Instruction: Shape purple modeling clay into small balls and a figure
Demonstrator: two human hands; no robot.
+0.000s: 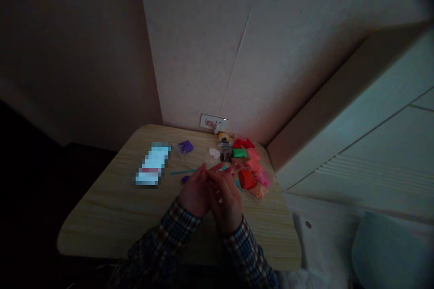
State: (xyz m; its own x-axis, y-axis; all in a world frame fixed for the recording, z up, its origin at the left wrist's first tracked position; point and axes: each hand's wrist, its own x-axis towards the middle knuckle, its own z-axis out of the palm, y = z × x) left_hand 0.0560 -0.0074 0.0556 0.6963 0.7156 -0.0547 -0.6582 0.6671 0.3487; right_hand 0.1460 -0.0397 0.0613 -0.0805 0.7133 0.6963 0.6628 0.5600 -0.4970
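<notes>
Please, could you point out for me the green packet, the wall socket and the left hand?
Green packet [239, 153]: head view, middle of its front.
Wall socket [209, 123]: head view, faceplate's left part.
Left hand [195, 193]: head view, back.

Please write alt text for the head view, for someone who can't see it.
A person's left hand and right hand meet over a wooden table; whether they hold anything is unclear. Colourful packets cluster at the right, a purple packet and pixelated bright rectangle at the left.

White wall outlet [205, 122] at center, pale wall [196, 45] above, pixelated bright rectangle [153, 165] left of center, wood-grain tabletop [111, 216] below, rounded bluish object [386, 253] at lower right
</notes>
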